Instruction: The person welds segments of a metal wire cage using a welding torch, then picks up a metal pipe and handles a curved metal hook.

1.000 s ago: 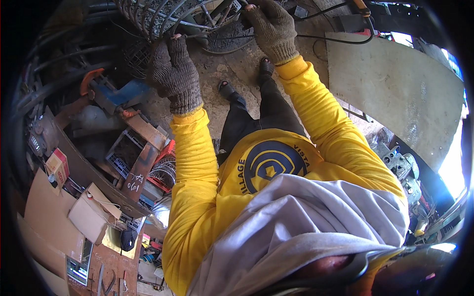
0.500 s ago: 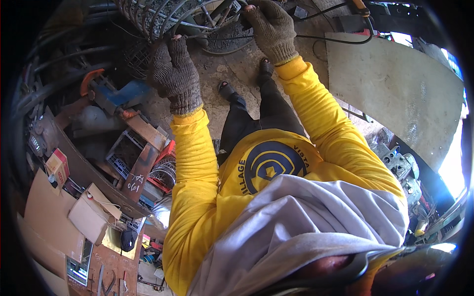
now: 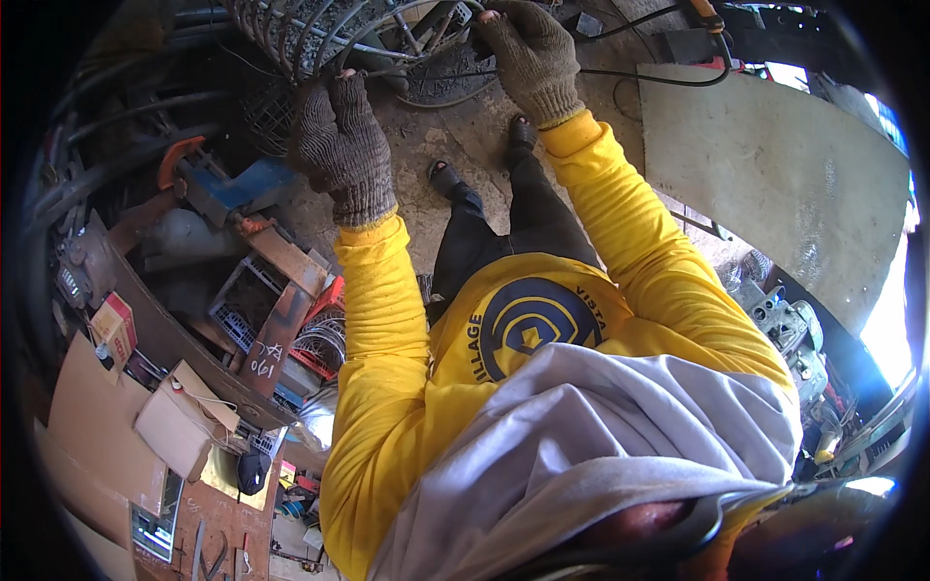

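Observation:
My left hand (image 3: 344, 145), in a brown knit glove with bare fingertips, is closed at the lower edge of a curved metal rod (image 3: 334, 50). The rod belongs to a coil-like frame of bent bars (image 3: 281, 37) at the top. Farther right, my right hand (image 3: 531, 60), gloved alike, has its fingers curled round the rod's other end. The gloves partly hide both grips. Between the hands, thinner rods cross behind the curve, and a dark heap of small bits (image 3: 450, 82) lies beyond.
A black cable (image 3: 659, 81) runs right from near my right hand toward an orange handle (image 3: 704, 10). A large pale board (image 3: 775, 184) leans at the right. At the left stand a blue metal tool (image 3: 237, 184), a plastic crate (image 3: 242, 300) and cardboard (image 3: 102, 426).

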A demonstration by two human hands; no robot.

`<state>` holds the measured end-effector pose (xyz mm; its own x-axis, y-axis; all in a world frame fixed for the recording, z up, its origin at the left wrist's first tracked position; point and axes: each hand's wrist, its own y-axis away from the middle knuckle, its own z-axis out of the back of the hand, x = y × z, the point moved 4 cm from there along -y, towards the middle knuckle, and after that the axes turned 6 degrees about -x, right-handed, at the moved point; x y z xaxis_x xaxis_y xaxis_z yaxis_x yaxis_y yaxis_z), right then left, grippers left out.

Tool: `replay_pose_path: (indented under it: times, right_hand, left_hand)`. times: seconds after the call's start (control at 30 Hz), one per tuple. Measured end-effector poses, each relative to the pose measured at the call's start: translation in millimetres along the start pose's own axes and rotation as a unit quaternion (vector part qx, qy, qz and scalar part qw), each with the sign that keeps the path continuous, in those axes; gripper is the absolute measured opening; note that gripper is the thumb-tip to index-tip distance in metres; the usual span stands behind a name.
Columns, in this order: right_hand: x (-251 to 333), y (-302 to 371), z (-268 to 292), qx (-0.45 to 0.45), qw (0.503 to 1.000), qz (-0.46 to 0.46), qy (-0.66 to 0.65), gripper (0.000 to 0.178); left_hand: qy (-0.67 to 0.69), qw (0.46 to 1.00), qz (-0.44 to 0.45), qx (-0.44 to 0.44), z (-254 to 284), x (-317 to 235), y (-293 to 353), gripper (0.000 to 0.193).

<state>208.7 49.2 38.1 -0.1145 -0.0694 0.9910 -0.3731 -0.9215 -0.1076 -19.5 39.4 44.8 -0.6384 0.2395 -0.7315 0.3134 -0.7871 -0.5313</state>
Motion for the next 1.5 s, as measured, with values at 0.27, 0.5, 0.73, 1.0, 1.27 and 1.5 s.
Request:
replay_pose_path:
  times: [0.27, 0.5, 0.73, 1.0, 1.27, 1.5]
  right_hand:
    - [-0.7, 0.6, -0.9, 0.004, 1.0, -0.011, -0.016, 0.019]
    - [-0.5, -0.4, 0.4, 0.006, 1.0, -0.002, 0.013, 0.017]
    - [-4.3, 1.0, -0.4, 0.005, 0.999, -0.033, -0.024, 0.017]
    - [-5.5, 0.8, 0.7, 0.004, 0.999, -0.028, -0.023, 0.019]
    - [-5.5, 1.4, 1.4, 0.017, 0.998, -0.052, 0.004, 0.022]
    - [-11.0, 1.0, 0.6, 0.016, 0.998, -0.046, -0.034, 0.021]
  left_hand:
    - [-0.013, 1.0, -0.006, 0.025, 1.3, -2.3, -2.0, 0.028]
    - [-0.022, 1.0, 0.0, 0.021, 0.5, 0.9, -0.5, 0.028]
    - [-0.014, 1.0, 0.005, 0.014, 1.1, 2.2, -0.1, 0.027]
    - [-0.035, 0.997, 0.043, 0.058, 2.3, -1.2, -1.1, 0.029]
    - [-0.027, 1.0, -0.001, 0.01, 0.0, 2.1, 0.4, 0.028]
    - [-0.036, 0.999, -0.014, 0.012, -0.8, 2.6, -0.6, 0.026]
